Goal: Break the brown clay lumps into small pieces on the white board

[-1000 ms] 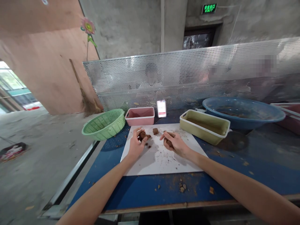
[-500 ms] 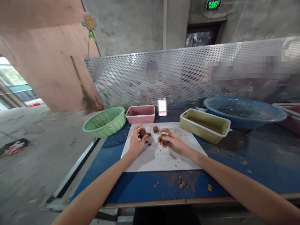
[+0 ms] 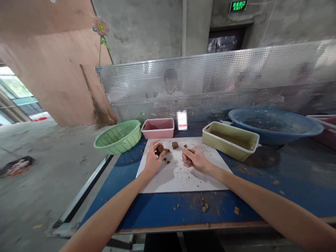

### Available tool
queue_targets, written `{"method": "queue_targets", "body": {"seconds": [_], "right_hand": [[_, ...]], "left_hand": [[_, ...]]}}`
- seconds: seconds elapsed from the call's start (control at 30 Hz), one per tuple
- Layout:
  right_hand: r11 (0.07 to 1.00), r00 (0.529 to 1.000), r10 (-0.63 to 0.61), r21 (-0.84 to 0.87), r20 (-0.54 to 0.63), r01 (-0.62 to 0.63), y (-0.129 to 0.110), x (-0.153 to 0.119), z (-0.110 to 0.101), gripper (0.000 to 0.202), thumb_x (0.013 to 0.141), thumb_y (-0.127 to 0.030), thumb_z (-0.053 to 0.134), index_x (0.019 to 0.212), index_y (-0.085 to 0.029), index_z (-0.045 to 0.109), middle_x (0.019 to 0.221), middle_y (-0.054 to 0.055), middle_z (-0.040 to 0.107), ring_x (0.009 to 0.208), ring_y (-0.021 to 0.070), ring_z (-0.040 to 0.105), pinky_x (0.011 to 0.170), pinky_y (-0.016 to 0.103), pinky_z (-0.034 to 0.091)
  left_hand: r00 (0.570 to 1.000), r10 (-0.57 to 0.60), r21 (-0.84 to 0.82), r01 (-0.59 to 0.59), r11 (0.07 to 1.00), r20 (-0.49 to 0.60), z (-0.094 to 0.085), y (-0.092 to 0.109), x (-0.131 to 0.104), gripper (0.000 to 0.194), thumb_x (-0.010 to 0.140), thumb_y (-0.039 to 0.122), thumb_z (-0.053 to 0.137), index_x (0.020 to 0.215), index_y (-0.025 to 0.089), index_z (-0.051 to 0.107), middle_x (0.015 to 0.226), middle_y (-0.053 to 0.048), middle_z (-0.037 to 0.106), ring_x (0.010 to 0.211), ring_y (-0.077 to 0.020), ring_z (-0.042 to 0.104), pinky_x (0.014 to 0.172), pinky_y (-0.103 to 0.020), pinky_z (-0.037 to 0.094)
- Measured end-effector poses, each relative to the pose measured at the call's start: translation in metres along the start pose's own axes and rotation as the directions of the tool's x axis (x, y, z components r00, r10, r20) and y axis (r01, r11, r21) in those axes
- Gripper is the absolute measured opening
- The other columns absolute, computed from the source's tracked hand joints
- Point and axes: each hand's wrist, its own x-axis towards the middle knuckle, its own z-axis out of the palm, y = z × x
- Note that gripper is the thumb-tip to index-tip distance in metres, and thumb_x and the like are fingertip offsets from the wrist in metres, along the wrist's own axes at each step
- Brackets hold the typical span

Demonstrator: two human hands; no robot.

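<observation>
My left hand (image 3: 154, 158) curls around a heap of crumbly brown soil clumps (image 3: 160, 149) on a white board (image 3: 162, 180), thumb on the near side and fingers on the far side. Just beyond, between the hands, sits a squarish brown soil lump (image 3: 175, 145). My right hand (image 3: 193, 159) is closed in a fist over the board; whatever is inside it is hidden. Small crumbs lie scattered on the board around both hands, and a small reddish-brown bit shows by the right knuckles.
Behind the board stand a green basket (image 3: 118, 147), a pink bin (image 3: 158, 133) and a bright phone-like rectangle (image 3: 182, 120). At right are an olive bin (image 3: 228, 143) holding murky water and a wide blue basin (image 3: 286, 134). Small stones (image 3: 204, 206) lie near the table's front edge.
My right hand has closed from a loose grip on a brown lump into a tight fist, and the lump no longer shows. My left hand has stayed put.
</observation>
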Motion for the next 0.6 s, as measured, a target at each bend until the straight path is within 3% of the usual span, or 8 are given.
{"method": "queue_targets", "body": {"seconds": [0.1,0.2,0.3,0.37,0.43,0.5,0.6], "right_hand": [[1.000,1.000,0.018,0.013,-0.022,-0.018,0.0013,-0.0007,0.0000,0.062,0.093,-0.067,0.070,0.060,-0.023,0.042,0.050,-0.010,0.025,0.046,0.0066,0.014,0.049,0.028,0.015],[0.999,0.996,-0.010,0.035,-0.090,0.013,0.0005,0.0003,0.0000,0.063,0.092,-0.069,0.070,0.060,-0.023,0.041,0.048,-0.010,0.026,0.045,0.0068,0.016,0.047,0.028,0.020],[0.999,0.994,-0.043,0.021,-0.103,0.046,-0.0024,0.0014,0.0014,0.056,0.090,-0.064,0.075,0.061,-0.021,0.052,0.052,-0.003,0.048,0.049,0.0110,0.043,0.055,0.031,0.039],[0.997,0.992,-0.066,0.025,-0.105,0.069,-0.0044,0.0012,0.0031,0.044,0.087,-0.059,0.080,0.074,-0.019,0.066,0.073,0.005,0.068,0.067,0.0171,0.062,0.067,0.034,0.050],[0.994,0.987,-0.103,0.021,-0.125,0.107,-0.0052,0.0004,0.0042,0.036,0.082,-0.053,0.086,0.093,-0.020,0.074,0.092,0.007,0.075,0.077,0.0191,0.068,0.071,0.035,0.053],[0.992,0.981,-0.127,0.006,-0.145,0.129,-0.0047,-0.0007,0.0038,0.039,0.081,-0.052,0.088,0.103,-0.022,0.075,0.081,0.003,0.072,0.064,0.0152,0.062,0.061,0.031,0.049],[0.995,0.987,-0.091,0.018,-0.131,0.094,-0.0035,-0.0024,0.0008,0.046,0.088,-0.065,0.078,0.082,-0.020,0.070,0.054,-0.005,0.048,0.044,0.0085,0.035,0.047,0.027,0.027]], "left_hand": [[1.000,0.015,0.029,-0.015,0.999,0.011,-0.0002,0.0015,-0.0004,0.039,0.090,0.030,0.069,0.126,0.020,0.061,0.131,-0.015,0.069,0.116,-0.0287,0.070,0.102,-0.048,0.054],[1.000,0.022,0.028,-0.022,0.999,0.013,0.0000,0.0014,-0.0006,0.037,0.091,0.030,0.068,0.125,0.020,0.061,0.130,-0.014,0.069,0.115,-0.0282,0.070,0.102,-0.048,0.054],[1.000,0.014,0.019,-0.014,1.000,0.008,0.0001,-0.0001,-0.0003,0.038,0.091,0.030,0.069,0.126,0.021,0.061,0.130,-0.014,0.069,0.115,-0.0278,0.070,0.101,-0.048,0.054],[1.000,0.011,0.020,-0.011,1.000,0.005,0.0000,-0.0011,0.0001,0.039,0.090,0.030,0.069,0.127,0.021,0.060,0.130,-0.013,0.069,0.116,-0.0275,0.070,0.101,-0.047,0.054],[1.000,0.008,0.019,-0.008,1.000,-0.004,0.0000,-0.0019,0.0005,0.041,0.090,0.030,0.069,0.128,0.022,0.058,0.129,-0.013,0.069,0.116,-0.0275,0.070,0.102,-0.047,0.054],[1.000,-0.003,0.007,0.003,1.000,-0.015,0.0002,-0.0028,0.0009,0.043,0.090,0.031,0.069,0.130,0.022,0.056,0.128,-0.013,0.069,0.116,-0.0276,0.070,0.103,-0.047,0.054],[0.999,-0.037,-0.020,0.037,0.999,-0.032,0.0011,-0.0051,0.0013,0.048,0.089,0.030,0.070,0.132,0.022,0.051,0.125,-0.013,0.071,0.117,-0.0277,0.071,0.104,-0.048,0.054]]}}
